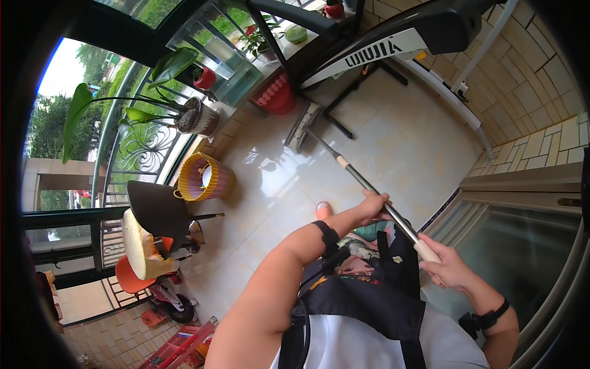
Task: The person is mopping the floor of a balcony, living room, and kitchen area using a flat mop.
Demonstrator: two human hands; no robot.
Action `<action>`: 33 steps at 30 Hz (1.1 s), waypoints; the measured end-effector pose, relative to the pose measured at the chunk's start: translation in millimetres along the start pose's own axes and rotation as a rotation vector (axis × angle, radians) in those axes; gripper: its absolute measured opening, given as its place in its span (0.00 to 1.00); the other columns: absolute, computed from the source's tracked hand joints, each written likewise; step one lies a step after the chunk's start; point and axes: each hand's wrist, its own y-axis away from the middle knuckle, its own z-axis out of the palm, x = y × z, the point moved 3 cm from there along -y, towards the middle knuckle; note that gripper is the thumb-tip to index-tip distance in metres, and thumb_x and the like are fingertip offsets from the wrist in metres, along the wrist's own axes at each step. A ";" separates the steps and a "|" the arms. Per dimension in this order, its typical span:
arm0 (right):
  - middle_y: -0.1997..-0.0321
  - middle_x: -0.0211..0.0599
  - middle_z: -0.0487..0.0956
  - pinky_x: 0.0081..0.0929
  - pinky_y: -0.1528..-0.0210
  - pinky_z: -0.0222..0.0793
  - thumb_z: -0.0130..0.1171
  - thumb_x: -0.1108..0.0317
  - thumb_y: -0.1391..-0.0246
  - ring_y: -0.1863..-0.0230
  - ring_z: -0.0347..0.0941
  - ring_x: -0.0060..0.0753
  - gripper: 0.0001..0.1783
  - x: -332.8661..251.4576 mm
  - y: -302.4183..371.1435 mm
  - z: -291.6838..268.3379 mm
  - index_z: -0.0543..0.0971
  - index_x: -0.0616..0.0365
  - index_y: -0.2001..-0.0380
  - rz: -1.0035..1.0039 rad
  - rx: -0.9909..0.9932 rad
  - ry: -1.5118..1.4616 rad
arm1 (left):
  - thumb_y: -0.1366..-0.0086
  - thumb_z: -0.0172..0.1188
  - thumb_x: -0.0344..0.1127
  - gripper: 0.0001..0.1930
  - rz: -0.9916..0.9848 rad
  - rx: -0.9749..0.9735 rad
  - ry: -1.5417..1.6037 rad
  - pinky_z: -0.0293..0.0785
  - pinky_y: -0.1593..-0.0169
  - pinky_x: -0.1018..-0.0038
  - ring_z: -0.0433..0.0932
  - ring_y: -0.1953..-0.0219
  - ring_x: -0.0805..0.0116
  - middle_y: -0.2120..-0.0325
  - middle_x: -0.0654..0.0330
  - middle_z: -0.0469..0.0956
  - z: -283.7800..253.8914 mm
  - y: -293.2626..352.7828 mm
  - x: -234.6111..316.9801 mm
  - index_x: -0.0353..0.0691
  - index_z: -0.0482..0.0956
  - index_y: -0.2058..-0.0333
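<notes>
A long-handled mop (362, 177) slants across the view, with a metal pole, pale beige sleeves and a flat, light-coloured head (302, 127) resting on the glossy tiled floor (258, 212). My left hand (373, 206) is wrapped round the middle of the pole. Close to its upper end, my right hand (447, 263) grips the beige handle. The mop head lies beside the black foot of an exercise machine (339, 126) and near a red ribbed pot (276, 95).
A folded treadmill (375, 55) leans at the far right. Along the left railing stand a yellow-rimmed woven basket (206, 177), a dark stool (157, 212), a small orange-seated ride-on (132, 277) and potted plants (198, 117). A sliding glass door (510, 246) borders my right side.
</notes>
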 end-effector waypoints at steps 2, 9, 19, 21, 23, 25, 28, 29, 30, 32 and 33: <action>0.84 0.25 0.62 0.17 0.90 0.52 0.52 0.76 0.50 0.90 0.57 0.16 0.36 -4.1 -22.4 16.6 0.53 0.42 0.39 0.007 -0.014 -0.033 | 0.39 0.44 0.37 0.16 0.008 0.038 -0.004 0.78 0.67 0.73 0.76 0.72 0.63 0.65 0.51 0.72 -31.3 0.8 2.5 0.26 0.66 0.62; 0.81 0.27 0.65 0.15 0.90 0.50 0.52 0.74 0.50 0.90 0.56 0.15 0.34 -38.8 -98.7 83.3 0.55 0.45 0.39 -0.054 0.060 0.067 | 0.40 0.45 0.38 0.16 0.058 0.095 0.018 0.77 0.72 0.76 0.75 0.74 0.67 0.68 0.54 0.75 -122.3 -5.6 26.0 0.26 0.67 0.63; 0.77 0.29 0.72 0.15 0.88 0.56 0.53 0.76 0.52 0.86 0.61 0.14 0.35 2.9 -107.7 154.7 0.55 0.50 0.40 -0.018 0.195 -0.095 | 0.42 0.51 0.40 0.25 0.051 0.041 -0.090 0.78 0.78 0.70 0.76 0.82 0.61 0.76 0.48 0.71 -203.6 -13.8 -2.0 0.21 0.53 0.60; 0.75 0.30 0.73 0.15 0.88 0.55 0.53 0.75 0.51 0.86 0.60 0.14 0.35 13.0 -104.9 172.7 0.55 0.50 0.40 -0.043 0.190 -0.110 | 0.41 0.49 0.39 0.30 -0.043 0.050 -0.207 0.78 0.79 0.68 0.76 0.83 0.59 0.77 0.47 0.71 -213.4 -21.8 -18.7 0.20 0.43 0.57; 0.74 0.30 0.72 0.15 0.88 0.55 0.52 0.74 0.49 0.86 0.60 0.15 0.34 28.9 -99.0 182.6 0.55 0.49 0.39 -0.001 0.218 -0.159 | 0.40 0.47 0.40 0.29 -0.147 0.079 -0.355 0.78 0.81 0.66 0.76 0.83 0.59 0.76 0.44 0.72 -203.1 -1.1 -16.6 0.24 0.40 0.56; 0.72 0.31 0.72 0.14 0.88 0.55 0.50 0.72 0.47 0.85 0.60 0.15 0.33 48.2 -86.5 194.5 0.54 0.48 0.39 -0.038 0.203 -0.161 | 0.40 0.47 0.41 0.30 -0.208 0.027 -0.398 0.77 0.82 0.64 0.76 0.83 0.59 0.75 0.45 0.72 -204.8 0.9 -39.1 0.25 0.39 0.55; 0.72 0.31 0.72 0.15 0.88 0.54 0.47 0.71 0.46 0.85 0.60 0.15 0.32 102.6 -62.9 213.3 0.53 0.46 0.39 -0.033 0.222 -0.226 | 0.40 0.47 0.43 0.25 -0.305 -0.005 -0.573 0.78 0.81 0.68 0.76 0.83 0.61 0.72 0.48 0.74 -187.0 20.8 -74.9 0.23 0.55 0.59; 0.72 0.31 0.72 0.15 0.88 0.54 0.47 0.71 0.46 0.85 0.60 0.15 0.32 125.8 -52.3 218.4 0.53 0.46 0.39 -0.043 0.233 -0.237 | 0.41 0.47 0.44 0.23 -0.360 -0.050 -0.674 0.78 0.80 0.70 0.77 0.83 0.62 0.72 0.50 0.74 -176.3 28.8 -90.2 0.23 0.61 0.61; 0.72 0.31 0.72 0.15 0.88 0.54 0.47 0.71 0.46 0.86 0.59 0.15 0.32 153.2 -39.9 224.6 0.53 0.46 0.39 -0.028 0.269 -0.279 | 0.41 0.46 0.46 0.22 -0.379 -0.046 -0.723 0.78 0.79 0.72 0.77 0.84 0.63 0.70 0.51 0.75 -165.3 34.1 -112.8 0.25 0.68 0.65; 0.73 0.30 0.72 0.15 0.87 0.54 0.47 0.72 0.47 0.86 0.58 0.15 0.32 202.2 -13.3 242.0 0.53 0.45 0.39 0.021 0.322 -0.371 | 0.40 0.42 0.45 0.24 -0.418 -0.238 -0.850 0.79 0.76 0.71 0.78 0.80 0.60 0.70 0.45 0.74 -140.9 51.2 -151.9 0.24 0.64 0.60; 0.74 0.30 0.72 0.15 0.87 0.54 0.47 0.72 0.47 0.86 0.58 0.15 0.32 229.4 2.6 251.5 0.54 0.45 0.39 0.044 0.339 -0.433 | 0.39 0.40 0.46 0.25 -0.436 -0.307 -0.916 0.79 0.74 0.69 0.78 0.78 0.58 0.69 0.43 0.74 -129.8 56.8 -178.5 0.23 0.63 0.58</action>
